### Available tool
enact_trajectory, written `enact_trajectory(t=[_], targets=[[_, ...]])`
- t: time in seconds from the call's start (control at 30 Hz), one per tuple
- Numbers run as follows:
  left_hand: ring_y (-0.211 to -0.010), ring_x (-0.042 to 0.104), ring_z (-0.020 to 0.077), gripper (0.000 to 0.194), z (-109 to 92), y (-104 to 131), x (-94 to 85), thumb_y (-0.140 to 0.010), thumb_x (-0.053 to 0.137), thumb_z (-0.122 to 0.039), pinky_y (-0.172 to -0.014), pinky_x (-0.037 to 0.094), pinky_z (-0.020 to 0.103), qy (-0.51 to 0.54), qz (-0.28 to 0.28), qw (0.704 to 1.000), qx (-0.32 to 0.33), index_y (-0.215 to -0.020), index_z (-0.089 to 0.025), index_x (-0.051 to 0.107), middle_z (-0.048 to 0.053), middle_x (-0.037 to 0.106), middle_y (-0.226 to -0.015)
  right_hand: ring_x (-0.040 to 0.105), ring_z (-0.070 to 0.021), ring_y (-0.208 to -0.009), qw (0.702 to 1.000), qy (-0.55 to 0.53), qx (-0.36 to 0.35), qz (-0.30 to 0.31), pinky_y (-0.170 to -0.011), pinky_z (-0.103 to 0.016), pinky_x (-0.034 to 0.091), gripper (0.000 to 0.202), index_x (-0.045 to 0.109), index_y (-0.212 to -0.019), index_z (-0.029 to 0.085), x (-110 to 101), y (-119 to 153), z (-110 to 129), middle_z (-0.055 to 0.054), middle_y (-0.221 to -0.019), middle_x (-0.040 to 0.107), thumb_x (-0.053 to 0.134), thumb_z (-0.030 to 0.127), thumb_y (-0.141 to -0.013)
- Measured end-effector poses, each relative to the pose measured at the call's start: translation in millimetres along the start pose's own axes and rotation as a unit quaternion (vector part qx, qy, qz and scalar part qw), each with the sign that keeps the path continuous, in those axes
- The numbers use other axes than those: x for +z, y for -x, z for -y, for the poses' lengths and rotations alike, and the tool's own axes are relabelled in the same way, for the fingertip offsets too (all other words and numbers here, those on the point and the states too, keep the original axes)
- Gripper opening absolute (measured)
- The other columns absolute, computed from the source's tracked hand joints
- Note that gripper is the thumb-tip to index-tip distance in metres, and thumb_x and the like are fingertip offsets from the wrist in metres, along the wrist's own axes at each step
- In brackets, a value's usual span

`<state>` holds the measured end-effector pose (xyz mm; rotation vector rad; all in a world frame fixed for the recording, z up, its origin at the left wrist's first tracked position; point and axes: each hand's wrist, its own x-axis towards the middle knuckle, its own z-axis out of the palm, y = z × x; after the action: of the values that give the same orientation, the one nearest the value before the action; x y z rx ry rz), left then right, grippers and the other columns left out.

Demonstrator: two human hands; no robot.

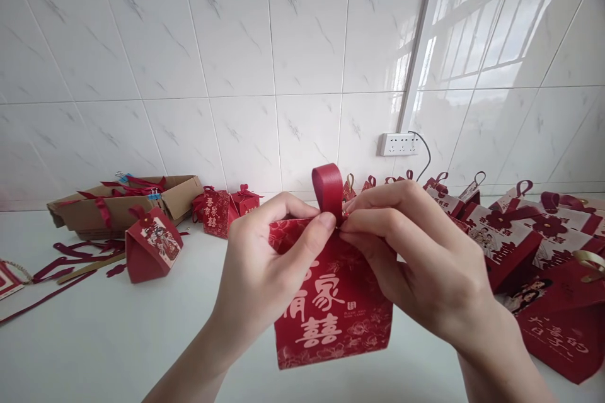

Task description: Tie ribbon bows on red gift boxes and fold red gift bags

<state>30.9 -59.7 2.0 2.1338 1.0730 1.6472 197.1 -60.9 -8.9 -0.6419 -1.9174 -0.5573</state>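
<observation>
Over the pale flat tabletop, the left hand is pinching a dark-red ribbon loop atop a red cardboard box; the right hand is bunching its fingertips alongside, grip unclear

Deep-red box, pale floral print

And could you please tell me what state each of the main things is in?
Red gift box: held up, slightly tilted.
Ribbon loop: raised above the box top.
Left hand: pinching the loop's base.
Right hand: fingertips together beside that base.
Cardboard box: open, ribbons draped over its rim.
Small picture box: standing upright.
Loose ribbon strips: lying scattered.
Boxes on the right: clustered together.
Power strip: level, cable at its right end.
</observation>
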Motion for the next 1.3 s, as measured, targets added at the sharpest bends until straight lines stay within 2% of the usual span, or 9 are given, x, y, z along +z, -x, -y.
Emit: enact_trajectory(t=[0.13,0.27,0.4,0.53,0.63,0.73,0.87,1.17,1.3], targets=[[-0.048,0.051,0.0074,0.016,2,0,-0.5,-0.083,0.06,-0.025,-0.044,0.042,0.017,0.002,0.003,1.0,0.016,-0.068,-0.021,0.058,-0.005,0.057,-0.056,0.059,-0.0153,-0.076,0.998,-0.054,0.025,-0.003,-0.067,-0.03,0.053,0.015,0.058,-0.086,0.021,0,0,1,-0.006,-0.086,0.056,0.052,0.007,-0.086],[-0.052,0.056,0.0084,0.015,4,0,-3.2,-0.082,0.062,-0.024,-0.049,0.047,0.017,0.016,0.018,0.999,0.048,-0.068,-0.021,0.059,-0.005,0.06,-0.058,0.062,-0.0161,-0.078,0.969,-0.205,0.137,-0.006,-0.065,-0.028,0.054,0.016,0.057,-0.096,0.024,-2,0,4,-0.004,-0.086,0.061,0.058,0.013,-0.085],[-0.056,0.059,0.0096,0.009,5,-1,-5.1,-0.082,0.062,-0.026,-0.049,0.048,0.018,0.024,0.047,0.998,0.043,-0.074,-0.022,0.064,-0.004,0.064,-0.064,0.062,-0.0131,-0.068,0.95,-0.23,0.209,0.015,-0.054,-0.021,0.051,0.016,0.06,-0.098,0.026,-6,1,6,0.0,-0.079,0.064,0.062,0.017,-0.085],[-0.067,0.063,0.0133,0.006,4,0,-4.6,-0.077,0.067,-0.026,-0.058,0.053,0.021,0.046,0.075,0.996,0.024,-0.082,-0.023,0.065,-0.001,0.068,-0.075,0.057,-0.0101,-0.059,0.952,-0.21,0.22,0.032,-0.048,-0.018,0.046,0.003,0.063,-0.082,0.023,-10,-1,4,0.001,-0.071,0.062,0.063,0.02,-0.084],[-0.071,0.065,0.0133,0.004,3,1,-2.0,-0.078,0.065,-0.022,-0.062,0.055,0.02,0.065,0.058,0.996,0.022,-0.081,-0.023,0.065,-0.001,0.069,-0.078,0.058,-0.0093,-0.06,0.942,-0.242,0.228,0.045,-0.05,-0.017,0.047,0.004,0.063,-0.084,0.022,-11,-2,3,0.002,-0.073,0.063,0.061,0.02,-0.086],[-0.061,0.063,0.0111,0.004,2,3,0.3,-0.078,0.064,-0.02,-0.053,0.052,0.018,0.079,0.025,0.996,0.016,-0.076,-0.023,0.065,-0.003,0.067,-0.068,0.061,-0.0101,-0.066,0.924,-0.292,0.236,0.07,-0.055,-0.017,0.049,0.006,0.064,-0.088,0.022,-11,-3,1,0.001,-0.077,0.065,0.058,0.02,-0.088],[-0.06,0.062,0.0122,0.002,3,2,-1.0,-0.078,0.064,-0.022,-0.051,0.051,0.019,0.078,0.045,0.996,0.001,-0.077,-0.021,0.065,-0.002,0.066,-0.066,0.061,-0.0091,-0.068,0.919,-0.307,0.23,0.085,-0.056,-0.016,0.049,0.01,0.065,-0.094,0.023,-12,-3,1,0.001,-0.08,0.065,0.058,0.018,-0.088],[-0.069,0.064,0.0129,0.005,5,2,-2.6,-0.079,0.06,-0.019,-0.06,0.054,0.02,0.089,0.06,0.994,0.018,-0.082,-0.021,0.064,-0.001,0.068,-0.076,0.056,-0.0081,-0.057,0.917,-0.29,0.258,0.091,-0.044,-0.015,0.044,0.005,0.061,-0.082,0.018,-10,-7,4,0.0,-0.074,0.063,0.057,0.019,-0.087],[-0.076,0.067,0.0158,0.009,4,0,-2.7,-0.077,0.065,-0.021,-0.066,0.057,0.023,0.073,0.062,0.995,0.009,-0.086,-0.023,0.065,0.0,0.07,-0.082,0.061,-0.0112,-0.065,0.907,-0.322,0.258,0.08,-0.051,-0.018,0.05,0.008,0.063,-0.093,0.02,-9,-2,2,-0.002,-0.082,0.065,0.058,0.024,-0.088]])
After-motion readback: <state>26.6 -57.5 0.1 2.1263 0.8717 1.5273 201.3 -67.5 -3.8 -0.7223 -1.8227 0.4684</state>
